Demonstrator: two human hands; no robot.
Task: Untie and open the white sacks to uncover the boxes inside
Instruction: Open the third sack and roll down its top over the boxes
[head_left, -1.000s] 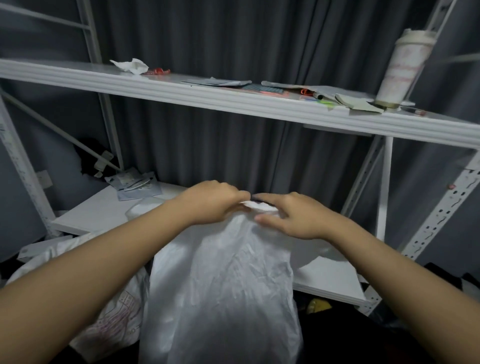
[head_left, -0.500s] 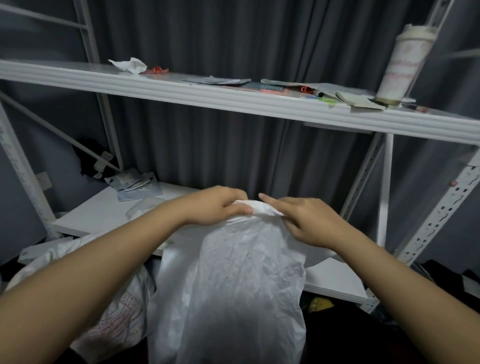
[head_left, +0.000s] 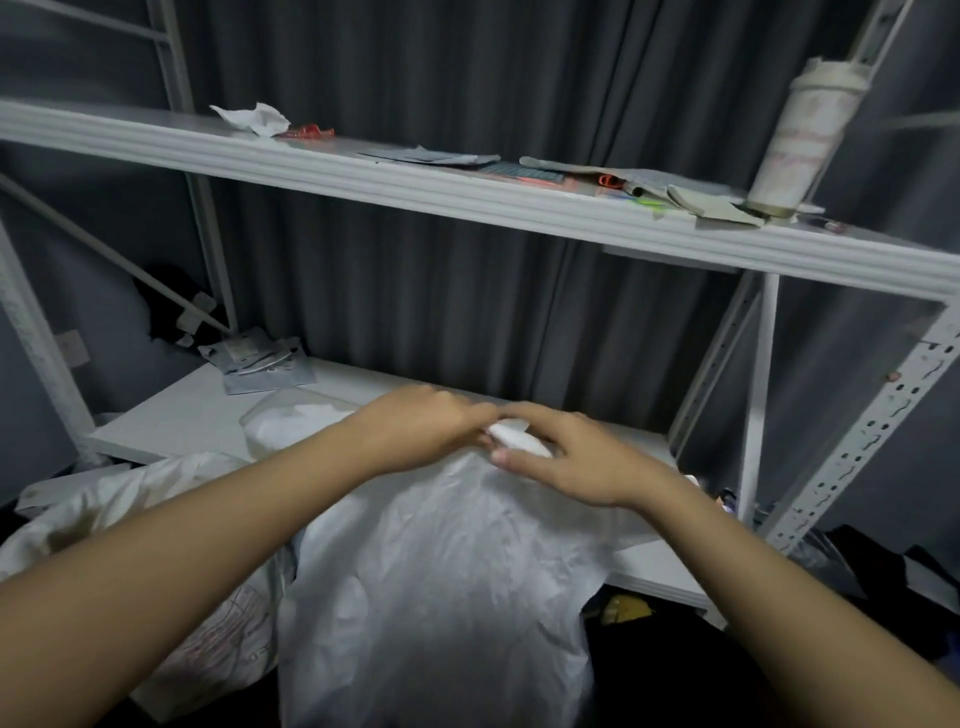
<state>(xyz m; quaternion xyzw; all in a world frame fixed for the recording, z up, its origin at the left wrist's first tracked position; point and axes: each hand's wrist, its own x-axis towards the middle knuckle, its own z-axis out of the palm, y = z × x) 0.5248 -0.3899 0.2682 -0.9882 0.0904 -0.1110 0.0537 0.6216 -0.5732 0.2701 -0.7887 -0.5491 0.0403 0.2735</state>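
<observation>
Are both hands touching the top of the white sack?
Touching. The head view shows the left hand and right hand pinching the bunched top of the white sack between their fingers.

White sack (head_left: 441, 582) contents hidden, its base cut off by the lower edge, tied top mostly covered by both hands (left hand (head_left: 431, 431), right hand (head_left: 571, 462)), fingertips blurred, tumbler (head_left: 800, 135) print above the sack unreadable.

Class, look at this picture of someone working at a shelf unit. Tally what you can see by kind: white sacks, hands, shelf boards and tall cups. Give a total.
White sacks: 2 (centre sack, left sack)
Hands: 2 (left hand, right hand)
Shelf boards: 2 (upper shelf, lower shelf)
Tall cups: 1 (cup)
Total: 7
</observation>
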